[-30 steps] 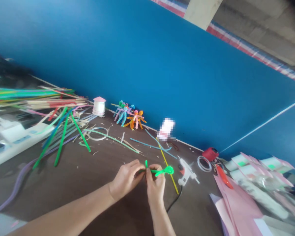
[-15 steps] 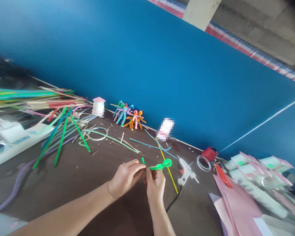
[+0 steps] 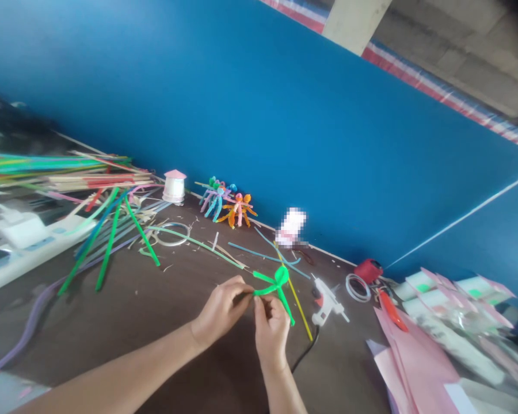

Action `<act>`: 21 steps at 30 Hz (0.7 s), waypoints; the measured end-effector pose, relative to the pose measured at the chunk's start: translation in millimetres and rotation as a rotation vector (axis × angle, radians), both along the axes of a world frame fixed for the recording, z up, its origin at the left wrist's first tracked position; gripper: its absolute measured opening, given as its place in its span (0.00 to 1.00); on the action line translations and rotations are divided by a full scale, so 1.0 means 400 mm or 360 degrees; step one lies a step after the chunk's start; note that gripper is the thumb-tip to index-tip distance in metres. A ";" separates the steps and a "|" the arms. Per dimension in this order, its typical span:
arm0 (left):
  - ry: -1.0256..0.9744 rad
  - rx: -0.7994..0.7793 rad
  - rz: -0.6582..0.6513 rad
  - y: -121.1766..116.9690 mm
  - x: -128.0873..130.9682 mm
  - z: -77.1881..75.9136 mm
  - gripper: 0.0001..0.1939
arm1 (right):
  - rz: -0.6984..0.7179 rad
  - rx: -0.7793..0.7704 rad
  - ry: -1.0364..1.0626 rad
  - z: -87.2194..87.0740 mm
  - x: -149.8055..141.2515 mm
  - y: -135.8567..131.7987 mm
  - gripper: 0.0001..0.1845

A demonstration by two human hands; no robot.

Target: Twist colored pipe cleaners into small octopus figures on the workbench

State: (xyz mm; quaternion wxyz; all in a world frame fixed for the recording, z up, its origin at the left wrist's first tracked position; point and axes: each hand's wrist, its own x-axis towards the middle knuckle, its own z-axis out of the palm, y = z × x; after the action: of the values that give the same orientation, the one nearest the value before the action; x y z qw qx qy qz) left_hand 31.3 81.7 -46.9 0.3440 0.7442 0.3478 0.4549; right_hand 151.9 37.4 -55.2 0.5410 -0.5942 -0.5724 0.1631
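Between my two hands is a green pipe-cleaner figure [image 3: 280, 278] with a rounded loop at the top and several limbs spreading from it. My left hand [image 3: 224, 303] pinches the tip of one limb. Close beside it, my right hand [image 3: 271, 325] is closed at the same limb end, thumb and fingers together. One limb points to the upper left and another hangs down to the right past my right fingers. Just behind the figure, a yellow pipe cleaner [image 3: 301, 310] lies on the dark table [image 3: 164, 322].
At right lie a white glue gun [image 3: 327, 302], clear tape roll [image 3: 358, 287], red spool [image 3: 368, 270] and pink sheets [image 3: 418, 351]. Small pipe-cleaner figures [image 3: 237, 210] and a white pot [image 3: 174, 187] stand along the blue wall. A power strip [image 3: 47, 244] and pipe cleaners [image 3: 107, 247] are at left.
The green figure has turned, so its loop now points up and its limbs show spread apart. Both hands stay in nearly the same place, pinching at a limb's end.
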 end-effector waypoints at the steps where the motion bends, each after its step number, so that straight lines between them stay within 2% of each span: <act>1: -0.0078 -0.0151 -0.0007 0.004 0.002 0.003 0.10 | 0.0023 0.0038 -0.0006 0.000 0.000 0.000 0.07; 4: -0.0374 -0.0632 -0.0145 0.020 0.007 0.004 0.11 | 0.0080 0.0090 0.0017 -0.001 -0.004 0.005 0.09; 6: -0.0576 -0.0891 -0.0254 0.028 0.009 -0.001 0.12 | 0.0129 0.0013 0.0045 0.000 -0.008 0.009 0.09; 9: -0.0694 -0.1054 -0.0305 0.033 0.009 -0.008 0.12 | 0.0179 -0.0134 0.0106 0.001 -0.011 0.016 0.06; 14: -0.0540 -0.0996 -0.0233 0.034 0.009 -0.015 0.12 | 0.0116 -0.0211 0.0142 -0.010 0.001 0.026 0.06; 17: -0.0356 -0.0780 -0.0113 0.034 0.008 -0.019 0.11 | 0.0041 -0.0232 0.0124 -0.019 0.010 0.027 0.07; 21: -0.0135 -0.0446 0.0056 0.032 0.003 -0.021 0.09 | 0.0063 -0.0227 0.0113 -0.021 0.009 0.019 0.08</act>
State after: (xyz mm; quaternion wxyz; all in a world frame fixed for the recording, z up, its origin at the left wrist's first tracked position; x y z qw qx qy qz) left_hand 32.6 94.3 -55.4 0.4509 0.6628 0.4060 0.4388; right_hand 155.6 45.1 -63.6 0.5139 -0.6136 -0.5516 0.2350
